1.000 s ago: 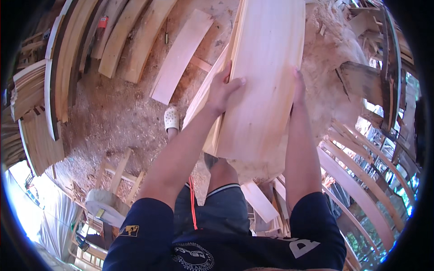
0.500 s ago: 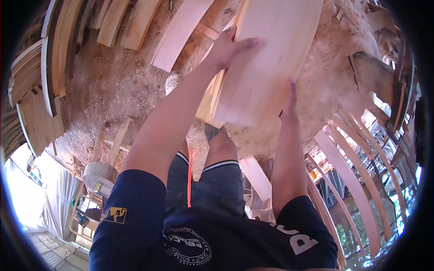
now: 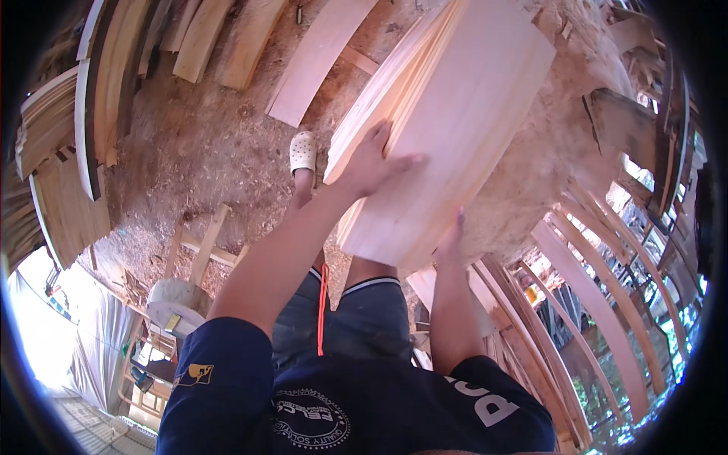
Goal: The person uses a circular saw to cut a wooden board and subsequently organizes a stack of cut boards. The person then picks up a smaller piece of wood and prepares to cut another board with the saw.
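Observation:
A wide pale wooden board (image 3: 462,114) slants across the middle, its near end above my thighs. More thin boards (image 3: 379,83) fan out along its left side, their edges showing in layers. My left hand (image 3: 375,163) grips the left edge, thumb lying over the top face and fingers at the layered edges. My right hand (image 3: 450,236) holds the right edge near the close end, its thumb up along the side. The fingers of my right hand are mostly hidden under or behind the board.
Loose planks (image 3: 322,61) lie on the sawdust-strewn ground (image 3: 220,159) ahead. Stacked boards (image 3: 95,114) stand at far left, with a round wooden stool (image 3: 178,303) nearer. Upright curved planks (image 3: 599,311) line the right. My foot wears a pale perforated clog (image 3: 302,152).
Both hands have come nearer my body with the board. It has tilted further to the right, and the layered boards at its left have spread into view. My clog shows more fully.

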### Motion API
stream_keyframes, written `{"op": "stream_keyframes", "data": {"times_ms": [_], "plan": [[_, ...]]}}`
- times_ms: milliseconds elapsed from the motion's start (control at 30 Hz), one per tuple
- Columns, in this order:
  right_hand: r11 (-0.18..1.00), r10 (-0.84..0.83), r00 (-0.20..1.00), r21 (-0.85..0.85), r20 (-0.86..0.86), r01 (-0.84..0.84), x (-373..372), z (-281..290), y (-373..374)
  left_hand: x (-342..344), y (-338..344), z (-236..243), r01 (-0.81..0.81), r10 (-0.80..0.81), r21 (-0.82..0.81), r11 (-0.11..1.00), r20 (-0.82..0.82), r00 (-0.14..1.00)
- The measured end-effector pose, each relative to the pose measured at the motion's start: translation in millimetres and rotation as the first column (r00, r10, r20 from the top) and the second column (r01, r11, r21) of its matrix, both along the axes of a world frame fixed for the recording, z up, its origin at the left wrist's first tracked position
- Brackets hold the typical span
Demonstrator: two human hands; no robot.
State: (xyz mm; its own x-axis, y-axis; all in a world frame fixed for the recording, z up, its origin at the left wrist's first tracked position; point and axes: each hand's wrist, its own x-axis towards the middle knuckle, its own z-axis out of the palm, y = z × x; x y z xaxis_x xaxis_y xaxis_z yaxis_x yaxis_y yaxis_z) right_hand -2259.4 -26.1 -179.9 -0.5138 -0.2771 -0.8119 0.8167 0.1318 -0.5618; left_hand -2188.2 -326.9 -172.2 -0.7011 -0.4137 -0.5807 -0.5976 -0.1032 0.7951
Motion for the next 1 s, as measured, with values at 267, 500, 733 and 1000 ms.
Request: {"op": "stream_keyframes", "data": {"times_ms": [267,500,733,1000], "plan": [[0.996,-0.059,0.998,0.068,-0.029,0.061,44.6,29.3,-26.2,170.7,27.3,-47.0,-0.829,0.733,0.337,0.447,0.393,0.555],[0.999,-0.016,1.000,-0.051,-0.019,0.015,39.2,29.5,-29.8,174.4,99.1,-46.3,-0.769,0.354,0.626,-0.130,0.754,0.553],[0.992,-0.098,0.995,0.076,0.005,0.098,42.6,34.3,-46.1,171.3,85.5,-56.9,-0.692,0.517,0.688,-0.219,0.683,0.516],[0.994,-0.075,0.996,0.078,-0.048,0.078,31.6,33.3,-67.8,142.9,50.7,-47.0,-0.718,0.485,0.671,-0.182,0.697,0.528]]}}
